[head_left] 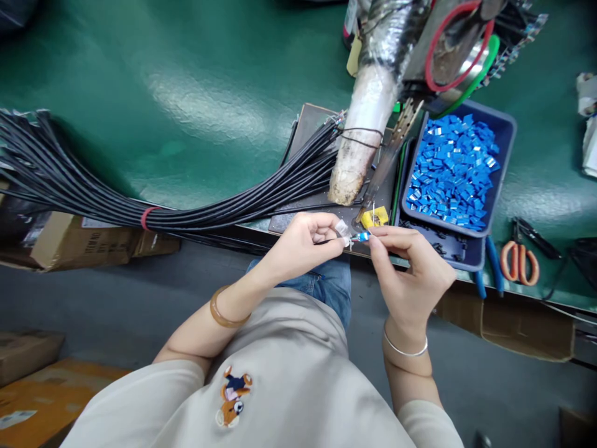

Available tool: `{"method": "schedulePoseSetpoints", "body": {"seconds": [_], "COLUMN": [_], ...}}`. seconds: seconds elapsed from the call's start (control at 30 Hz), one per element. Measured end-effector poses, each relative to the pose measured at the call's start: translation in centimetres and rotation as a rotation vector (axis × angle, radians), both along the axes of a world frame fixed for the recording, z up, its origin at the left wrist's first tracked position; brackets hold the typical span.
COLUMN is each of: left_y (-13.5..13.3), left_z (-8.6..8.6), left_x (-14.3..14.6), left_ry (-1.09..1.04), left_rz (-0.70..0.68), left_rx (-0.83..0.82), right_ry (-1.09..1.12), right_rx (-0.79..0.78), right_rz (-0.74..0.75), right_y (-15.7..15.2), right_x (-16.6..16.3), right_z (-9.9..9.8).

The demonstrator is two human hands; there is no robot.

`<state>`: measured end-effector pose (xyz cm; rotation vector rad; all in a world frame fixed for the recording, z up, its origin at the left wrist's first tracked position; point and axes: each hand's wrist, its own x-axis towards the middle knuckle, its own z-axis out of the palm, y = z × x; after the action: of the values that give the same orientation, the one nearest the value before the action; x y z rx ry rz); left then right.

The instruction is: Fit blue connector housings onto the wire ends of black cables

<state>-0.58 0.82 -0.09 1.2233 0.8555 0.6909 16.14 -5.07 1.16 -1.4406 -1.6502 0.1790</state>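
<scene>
My left hand (311, 244) is closed on the end of a black cable, pinched between thumb and forefinger. Thin wires stick out of that end toward a small blue connector (363, 236). Thumb and fingertips of my right hand (405, 261) pinch the blue connector at the wires; whether the wires are inside it, I cannot tell. A whitish tag (342, 228) shows by my left fingertips. Just beyond my hands are a soldering iron (380, 171) pointing down and a yellow block (374, 217).
A bundle of black cables (209, 214) with a red tie runs left. A bin (508, 149) of blue connectors (452, 168) stands right, over a tray (473, 255) of small black parts. Orange-handled scissors (520, 261) and blue-handled pliers (493, 264) lie beside it. A wrapped tube (364, 124) hangs overhead.
</scene>
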Motion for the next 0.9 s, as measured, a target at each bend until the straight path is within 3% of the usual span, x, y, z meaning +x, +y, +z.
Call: {"method": "schedulePoseSetpoints", "body": {"seconds": [0.07,0.13,0.27,0.37,0.47,0.57,0.67,0.77,0.9], "left_y": [-0.5,-1.1,-2.0,-2.4,-2.8,-2.9,-2.6,-2.1,-1.3], "left_z": [-0.1,-0.1,-0.2,-0.4,-0.7,-1.1,-1.5,-1.6,-1.5], "left_x": [-0.1,-0.1,-0.2,-0.3,-0.6,-0.7,-0.5,-0.2,0.2], "left_ry": [0.033,0.088,0.179,0.203,0.155,0.021,-0.098,-0.148,-0.121], "left_rz": [0.022,0.055,0.106,0.143,0.122,0.106,0.165,0.205,0.202], "left_rx": [0.065,0.237,0.604,0.683,0.594,0.348,0.140,0.075,0.118], "right_ry": [0.050,-0.036,-0.378,-0.372,-0.082,0.161,0.285,0.416,0.315], "right_rx": [-0.048,-0.032,0.031,0.002,-0.229,-0.338,-0.121,0.133,0.175], "right_rz": [-0.065,-0.100,0.011,0.050,0.125,0.135,-0.035,-0.091,-0.140], "right_y": [-0.8,-1.4,-1.9,-1.8,-1.8,-2.1,-2.2,-2.0,-1.8], "right_x": [0.4,0.6,0.2,-0.2,-0.4,-0.3,-0.3,-0.2,-0.3], "right_z": [0.1,0.2,-0.1,-0.6,-0.7,-0.5,-0.2,-0.2,-1.1]}}
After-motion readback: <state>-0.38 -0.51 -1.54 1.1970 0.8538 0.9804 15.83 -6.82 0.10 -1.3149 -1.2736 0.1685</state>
